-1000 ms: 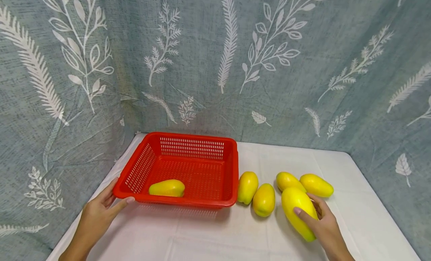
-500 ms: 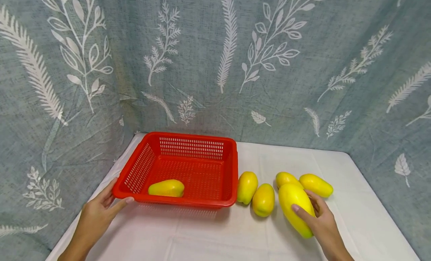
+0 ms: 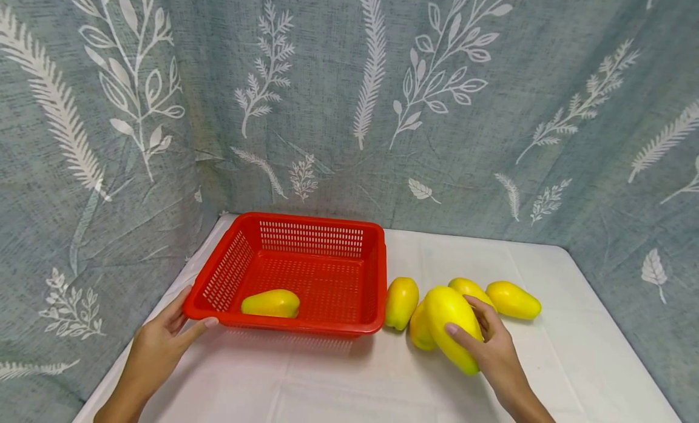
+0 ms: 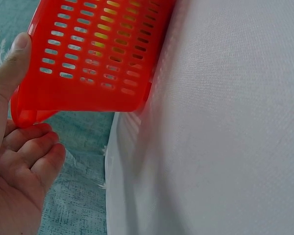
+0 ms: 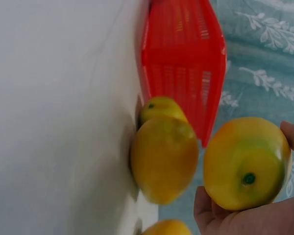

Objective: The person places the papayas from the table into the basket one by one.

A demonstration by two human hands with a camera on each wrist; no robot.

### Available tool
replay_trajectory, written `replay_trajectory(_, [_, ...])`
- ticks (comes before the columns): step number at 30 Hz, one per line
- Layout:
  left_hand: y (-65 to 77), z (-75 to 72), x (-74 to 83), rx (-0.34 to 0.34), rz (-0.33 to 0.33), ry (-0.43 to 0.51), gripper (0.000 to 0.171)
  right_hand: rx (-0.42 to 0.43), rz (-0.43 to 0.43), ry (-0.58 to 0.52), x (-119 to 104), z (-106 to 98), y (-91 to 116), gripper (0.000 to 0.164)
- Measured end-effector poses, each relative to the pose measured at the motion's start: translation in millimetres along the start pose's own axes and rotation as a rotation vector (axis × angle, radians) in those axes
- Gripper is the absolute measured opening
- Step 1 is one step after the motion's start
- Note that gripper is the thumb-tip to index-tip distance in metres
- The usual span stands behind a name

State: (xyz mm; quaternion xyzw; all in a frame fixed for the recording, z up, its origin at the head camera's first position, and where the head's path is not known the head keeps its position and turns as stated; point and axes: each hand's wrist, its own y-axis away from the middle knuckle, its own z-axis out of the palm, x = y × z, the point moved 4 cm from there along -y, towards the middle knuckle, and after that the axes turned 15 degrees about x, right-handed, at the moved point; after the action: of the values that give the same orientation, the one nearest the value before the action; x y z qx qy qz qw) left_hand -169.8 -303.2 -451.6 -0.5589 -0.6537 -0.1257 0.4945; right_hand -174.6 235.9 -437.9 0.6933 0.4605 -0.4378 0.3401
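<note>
- Gripping the held fruit (image 3: pixel 450 329), yellow and tilted, with the right hand (image 3: pixel 491 344), at lower right of the head view; thumb across the side toward the camera, fingers wrapped round the opposite side, parted by the fruit's width.
- Raised clear of the white cloth (image 3: pixel 327 383) in the right wrist view, with a dark green spot at the end facing that camera.
- Pinching the lower left corner of the red basket (image 3: pixel 306 327) with the left hand (image 3: pixel 155 353); thumb over the lower rim, other fingers curled below the rim in the left wrist view.
- Containing, at the basket's lower left, one basket fruit (image 3: pixel 271 303) laid lengthwise from left to right.
- Showing just right of the basket an upright-pointing fruit (image 3: pixel 401 303), then a half-hidden fruit (image 3: pixel 417 332) partly behind the held one.
- Farther right, showing a rear fruit (image 3: pixel 472 288) beside a rightmost fruit (image 3: pixel 513 300).
- Hung across the upper frame with a grey-green curtain (image 3: pixel 327 107) printed in white leaves.
</note>
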Motion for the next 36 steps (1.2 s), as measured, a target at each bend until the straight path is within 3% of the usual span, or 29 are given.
replay_trajectory(18, [0.2, 0.1, -0.6, 0.006, 0.000, -0.013, 0.089, -0.051, -0.099, -0.142, -34.2, 36.0, 10.9, 0.066])
replay_trajectory(36, [0.4, 0.4, -1.3, -0.016, -0.026, 0.007, 0.090, -0.124, -0.158, -0.237, -61.3, 68.2, 21.0, 0.061])
